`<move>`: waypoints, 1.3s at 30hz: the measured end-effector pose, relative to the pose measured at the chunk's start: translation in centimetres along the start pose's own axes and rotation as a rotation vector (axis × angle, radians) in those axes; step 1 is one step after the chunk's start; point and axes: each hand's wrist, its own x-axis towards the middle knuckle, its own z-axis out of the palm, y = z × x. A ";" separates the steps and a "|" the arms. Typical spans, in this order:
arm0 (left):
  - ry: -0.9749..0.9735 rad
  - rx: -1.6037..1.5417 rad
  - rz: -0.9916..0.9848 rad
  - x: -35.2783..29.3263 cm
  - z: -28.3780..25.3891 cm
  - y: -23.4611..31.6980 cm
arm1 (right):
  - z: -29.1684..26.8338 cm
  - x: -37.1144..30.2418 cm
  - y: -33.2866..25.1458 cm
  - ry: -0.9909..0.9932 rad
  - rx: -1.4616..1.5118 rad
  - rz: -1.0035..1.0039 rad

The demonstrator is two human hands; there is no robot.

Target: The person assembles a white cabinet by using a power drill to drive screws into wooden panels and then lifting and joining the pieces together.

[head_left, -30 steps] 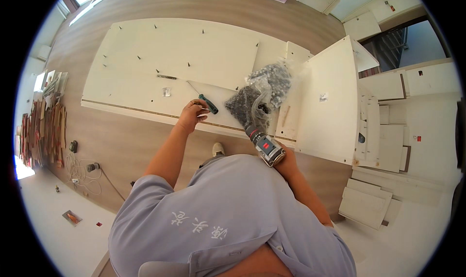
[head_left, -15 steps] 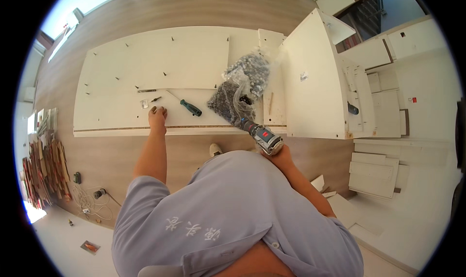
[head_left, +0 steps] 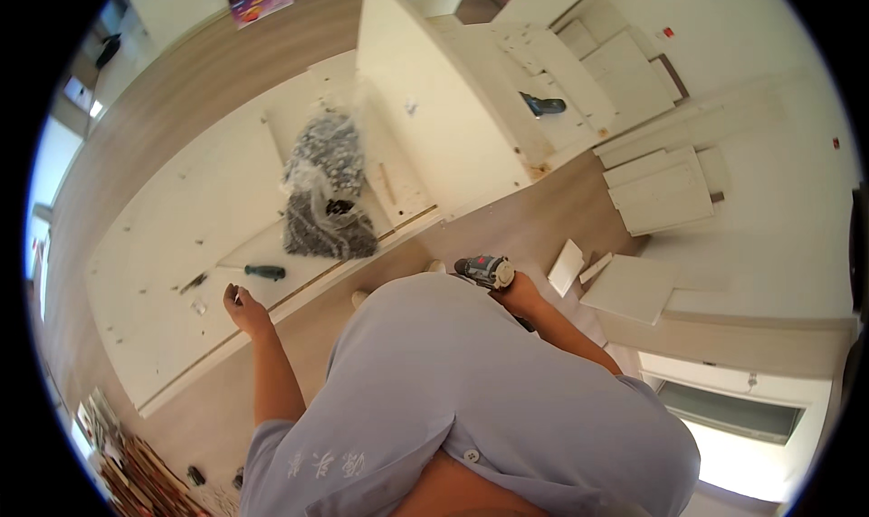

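Note:
My right hand (head_left: 521, 292) is wrapped round the grip of a grey cordless drill (head_left: 487, 270), held in front of my body above the floor. My left hand (head_left: 246, 310) is raised over the near part of a large white panel (head_left: 154, 236). Its fingers are curled together; whatever they pinch is too small to make out. Just beside it lies a screwdriver (head_left: 265, 272) with a green handle. A thin dark piece (head_left: 193, 282) and a small clear packet (head_left: 199, 308) lie close by. Clear plastic bags of small hardware (head_left: 330, 191) rest farther right on the panel.
An upright white board (head_left: 434, 91) stands at the panel's right end. Behind it a blue and black tool (head_left: 543, 105) lies on white boards. More white boards (head_left: 661, 191) lie stacked at right. Wood strips (head_left: 145, 476) are piled at lower left; a purple box (head_left: 261, 1) sits far off.
The whole view has swung to the right. My left hand has come up off the panel. The drill has moved away from the hardware bags and is now over the floor.

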 end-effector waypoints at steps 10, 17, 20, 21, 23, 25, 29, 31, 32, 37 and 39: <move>-0.573 -0.141 0.800 -13.4 10.3 26.4 | -6.8 2.8 6.6 0.017 -0.135 0.003; -0.660 0.152 1.267 -24.7 15.5 41.3 | -11.7 10.9 16.0 -0.054 -0.130 -0.160; -0.689 0.442 1.188 -29.2 18.8 43.6 | -13.9 14.7 21.7 -0.076 -0.039 -0.143; -0.633 0.470 1.195 -29.6 19.5 43.1 | -14.9 15.8 23.6 -0.071 -0.048 -0.147; -0.534 0.539 1.208 -30.1 19.7 41.9 | -17.0 17.8 26.4 -0.063 -0.106 -0.117; -0.490 0.580 1.186 -31.3 19.4 42.5 | -18.2 20.6 29.5 -0.142 -0.183 -0.064; -0.465 0.559 1.244 -32.4 19.1 42.3 | -21.4 23.5 32.2 -0.082 -0.138 -0.117; -0.513 0.509 1.283 -33.3 17.8 42.5 | -22.8 24.3 32.7 -0.078 -0.102 -0.163; -0.502 0.436 1.290 -33.7 17.5 42.3 | -23.0 25.2 33.7 -0.084 -0.138 -0.182; -0.199 0.132 1.050 -34.8 17.8 41.3 | -22.8 28.5 34.8 -0.102 -0.057 -0.175; -0.243 0.624 1.070 -36.5 20.6 44.3 | -22.3 29.6 35.4 -0.093 -0.128 -0.159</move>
